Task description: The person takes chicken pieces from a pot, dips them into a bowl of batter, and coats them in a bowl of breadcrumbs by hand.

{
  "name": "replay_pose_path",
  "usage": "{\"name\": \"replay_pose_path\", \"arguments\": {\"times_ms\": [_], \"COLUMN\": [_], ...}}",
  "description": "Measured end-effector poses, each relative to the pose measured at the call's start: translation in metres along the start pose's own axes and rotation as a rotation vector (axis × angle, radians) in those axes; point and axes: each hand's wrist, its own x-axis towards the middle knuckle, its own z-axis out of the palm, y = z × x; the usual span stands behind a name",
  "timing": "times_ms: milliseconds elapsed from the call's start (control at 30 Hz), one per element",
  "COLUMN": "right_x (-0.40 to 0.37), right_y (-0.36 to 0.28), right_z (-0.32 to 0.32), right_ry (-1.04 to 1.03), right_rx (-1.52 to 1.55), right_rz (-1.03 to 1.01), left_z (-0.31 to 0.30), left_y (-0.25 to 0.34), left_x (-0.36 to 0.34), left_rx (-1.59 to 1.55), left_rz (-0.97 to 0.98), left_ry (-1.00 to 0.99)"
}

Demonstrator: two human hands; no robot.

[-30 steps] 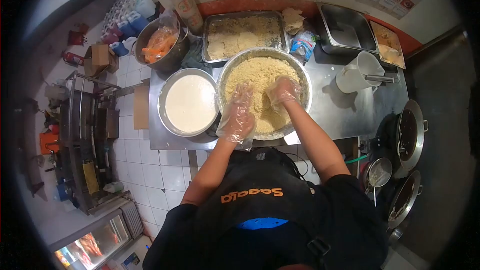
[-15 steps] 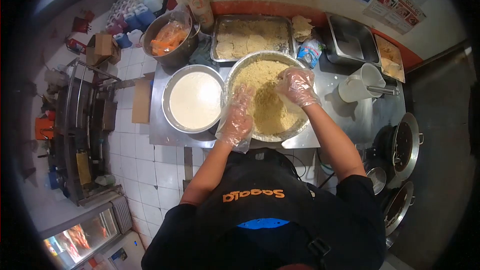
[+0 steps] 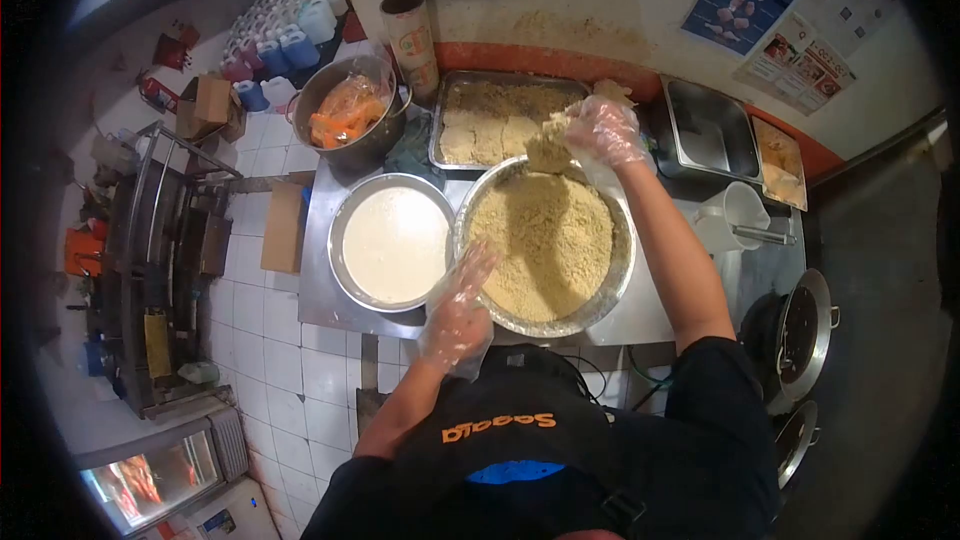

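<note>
Coated piece: the crumb-covered piece (image 3: 548,145) hangs over the far rim of the crumb basin (image 3: 628,265), close to the tray; whether it touches either, I cannot tell.
Right hand: the gloved right hand (image 3: 606,130) has its fingers closed on one end of the piece, leaving the rest to dangle, perhaps so loose crumbs drop back into the basin.
Left hand: the gloved left hand (image 3: 460,315) has its fingers stretched out and gripping nothing; it lies at the basin's left rim, probably to steady it or simply to stay close.
Crumbs: the yellow crumbs (image 3: 575,250) fill the basin, which sits at the near edge of the counter (image 3: 318,306), likely because both arms reach it easily there.
Batter: the bowl (image 3: 337,260) of pale batter (image 3: 395,240) stands just beside the basin, toward the counter's left edge, presumably to keep wet and dry side by side.
Tray: the metal tray (image 3: 436,135) lies behind the basin toward the far edge, its flat coated pieces (image 3: 485,138) spread out, perhaps to keep them from sticking.
Jug: the white jug (image 3: 730,215) stands near the right edge, well apart from both hands.
</note>
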Motion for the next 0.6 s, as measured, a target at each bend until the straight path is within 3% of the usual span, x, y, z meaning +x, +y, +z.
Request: {"name": "replay_pose_path", "arguments": {"times_ms": [233, 367, 433, 500, 533, 600], "right_x": [0.121, 0.123, 0.113, 0.120, 0.116, 0.107], "right_y": [0.052, 0.066, 0.093, 0.157, 0.159, 0.152], "right_z": [0.073, 0.102, 0.125, 0.184, 0.180, 0.163], "right_ry": [0.039, 0.143, 0.008, -0.275, -0.280, -0.454], "right_rx": [-0.212, -0.334, -0.381, -0.385, -0.385, -0.102], "right_rz": [-0.031, -0.058, -0.153, -0.319, -0.320, -0.278], "left_z": [-0.042, -0.052, -0.058, -0.066, -0.068, -0.072], "left_y": [0.004, -0.005, -0.014, -0.018, -0.021, -0.028], "left_x": [-0.012, -0.018, -0.024, -0.024, -0.026, -0.027], "left_rx": [0.100, 0.153, 0.283, 0.272, 0.255, 0.243], "left_rz": [-0.037, -0.113, -0.126, -0.149, -0.175, -0.202], "left_ry": [0.126, 0.243, 0.301, 0.295, 0.300, 0.306]}}
